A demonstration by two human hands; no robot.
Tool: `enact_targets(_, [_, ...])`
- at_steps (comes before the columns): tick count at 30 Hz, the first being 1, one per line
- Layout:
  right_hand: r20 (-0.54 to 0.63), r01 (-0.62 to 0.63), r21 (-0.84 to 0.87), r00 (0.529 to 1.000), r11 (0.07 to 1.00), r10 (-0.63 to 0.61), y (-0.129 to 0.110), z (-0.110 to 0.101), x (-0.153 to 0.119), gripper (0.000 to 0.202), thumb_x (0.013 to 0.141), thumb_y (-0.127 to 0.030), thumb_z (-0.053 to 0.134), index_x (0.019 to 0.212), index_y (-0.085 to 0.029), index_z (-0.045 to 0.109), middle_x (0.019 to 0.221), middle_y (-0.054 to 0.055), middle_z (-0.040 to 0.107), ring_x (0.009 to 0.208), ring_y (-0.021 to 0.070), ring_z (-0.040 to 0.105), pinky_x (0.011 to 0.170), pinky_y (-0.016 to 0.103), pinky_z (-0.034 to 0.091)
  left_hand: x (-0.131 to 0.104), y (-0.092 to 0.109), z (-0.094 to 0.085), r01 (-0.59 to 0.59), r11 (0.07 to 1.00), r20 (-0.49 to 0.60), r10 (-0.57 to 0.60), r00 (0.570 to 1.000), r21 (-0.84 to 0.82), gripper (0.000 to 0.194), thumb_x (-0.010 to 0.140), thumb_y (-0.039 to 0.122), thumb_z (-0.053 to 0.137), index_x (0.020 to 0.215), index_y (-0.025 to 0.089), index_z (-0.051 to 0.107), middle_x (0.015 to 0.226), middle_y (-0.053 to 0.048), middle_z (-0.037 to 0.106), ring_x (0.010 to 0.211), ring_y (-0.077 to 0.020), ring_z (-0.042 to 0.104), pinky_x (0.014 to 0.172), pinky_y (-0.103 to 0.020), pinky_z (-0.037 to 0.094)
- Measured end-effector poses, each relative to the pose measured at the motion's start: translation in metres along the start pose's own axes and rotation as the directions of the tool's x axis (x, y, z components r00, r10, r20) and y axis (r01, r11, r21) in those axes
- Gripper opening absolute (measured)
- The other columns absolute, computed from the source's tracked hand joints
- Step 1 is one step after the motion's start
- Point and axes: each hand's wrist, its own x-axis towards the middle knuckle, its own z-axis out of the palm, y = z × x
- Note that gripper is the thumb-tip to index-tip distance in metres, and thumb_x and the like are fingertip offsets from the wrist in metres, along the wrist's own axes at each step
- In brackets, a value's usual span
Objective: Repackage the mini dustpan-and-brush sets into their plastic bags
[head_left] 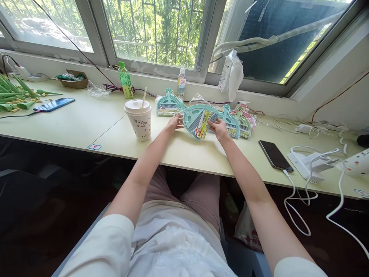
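Desk (201,154), lidded cup (138,119), hands (174,123) gripping dustpan (198,120)

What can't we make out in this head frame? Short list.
- Label print on the teal dustpan set: too small, glare from its clear bag.
- Left hand fingers: partly behind the set.
- Pile of sets: count unclear, overlapping, right hand in front.
- Cup writing: too small.
- Spotted object: cut by right edge.
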Motion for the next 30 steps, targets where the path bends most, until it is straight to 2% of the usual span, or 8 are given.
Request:
enact_targets(9, [0.063,0.002,-0.043,0.998,0.999,0.0,-0.004,-0.018,0.001,0.048,0.05,-0.03,0.094,0.089,-0.024,0.068,0.09,0.001,0.077,0.088,0.0209,0.074,0.078,0.033,0.064,-0.007,0.012,-0.009,-0.216,0.961,-0.006,0.22,0.975,0.171,0.06,0.091,0.069,0.049,0.12,0.019,0.064,0.13,-0.014,0.067,0.107,-0.0254,0.069,0.09,-0.036,0.053])
enact_targets(11, [0.117,-0.009,-0.073,0.993,0.997,0.017,-0.005,-0.023,0.001,0.048,0.049,-0.03,0.095,0.089,-0.023,0.069,0.089,0.001,0.077,0.086,0.0206,0.073,0.076,0.033,0.064,-0.009,0.013,-0.01,-0.314,0.875,0.007,0.335,0.942,0.368,0.059,0.087,0.065,0.058,0.124,0.02,0.063,0.137,-0.014,0.063,0.121,-0.0288,0.063,0.1,-0.04,0.048])
enact_targets(14, [0.219,-0.027,-0.114,0.974,0.993,0.051,-0.008,-0.028,0.0,0.049,0.049,-0.028,0.094,0.092,-0.023,0.071,0.091,0.002,0.078,0.085,0.0202,0.073,0.076,0.032,0.063,-0.011,0.011,-0.009,-0.455,0.621,0.076,0.538,0.84,0.638,0.058,0.074,0.058,0.077,0.119,0.023,0.068,0.142,-0.011,0.061,0.139,-0.0329,0.045,0.113,-0.042,0.035])
enact_targets(16, [0.271,-0.038,-0.132,0.96,0.991,0.072,-0.009,-0.029,-0.001,0.049,0.051,-0.028,0.093,0.096,-0.023,0.072,0.095,0.003,0.078,0.087,0.02,0.073,0.078,0.032,0.063,-0.01,0.008,-0.007,-0.477,0.547,0.125,0.558,0.821,0.688,0.049,0.072,0.058,0.078,0.104,0.022,0.075,0.131,-0.01,0.068,0.134,-0.034,0.05,0.108,-0.04,0.038])
enact_targets(18, [0.282,-0.042,-0.144,0.956,0.989,0.081,-0.009,-0.029,-0.001,0.049,0.054,-0.027,0.092,0.098,-0.023,0.072,0.099,0.003,0.078,0.089,0.0201,0.073,0.08,0.033,0.062,-0.01,0.005,-0.005,-0.462,0.596,0.169,0.481,0.86,0.657,0.042,0.075,0.059,0.074,0.086,0.019,0.077,0.103,-0.01,0.075,0.109,-0.0309,0.063,0.092,-0.036,0.046])
enact_targets(21, [0.264,-0.037,-0.164,0.961,0.986,0.08,-0.011,-0.03,-0.002,0.046,0.056,-0.027,0.091,0.098,-0.023,0.072,0.1,0.004,0.077,0.092,0.0215,0.073,0.083,0.036,0.062,-0.009,0.004,-0.004,-0.438,0.758,0.173,0.408,0.896,0.484,0.034,0.071,0.051,0.076,0.07,0.017,0.072,0.073,-0.005,0.071,0.076,-0.0199,0.064,0.074,-0.03,0.045])
enact_targets(25, [0.289,-0.016,-0.172,0.955,0.985,0.066,-0.012,-0.031,-0.002,0.047,0.056,-0.031,0.091,0.099,-0.024,0.071,0.101,0.004,0.077,0.097,0.0243,0.072,0.087,0.039,0.061,-0.011,0.005,-0.005,-0.408,0.87,0.077,0.403,0.912,0.278,0.026,0.062,0.038,0.083,0.067,0.016,0.069,0.07,-0.002,0.068,0.066,-0.0131,0.058,0.067,-0.028,0.042])
enact_targets(30, [0.221,0.008,-0.161,0.975,0.987,0.028,-0.012,-0.034,0.003,0.054,0.051,-0.035,0.093,0.098,-0.024,0.069,0.095,0.003,0.076,0.097,0.0246,0.072,0.087,0.039,0.061,-0.012,0.007,-0.006,-0.385,0.889,0.015,0.394,0.919,0.246,0.022,0.063,0.032,0.082,0.066,0.017,0.066,0.068,-0.001,0.064,0.063,-0.0117,0.055,0.065,-0.028,0.043])
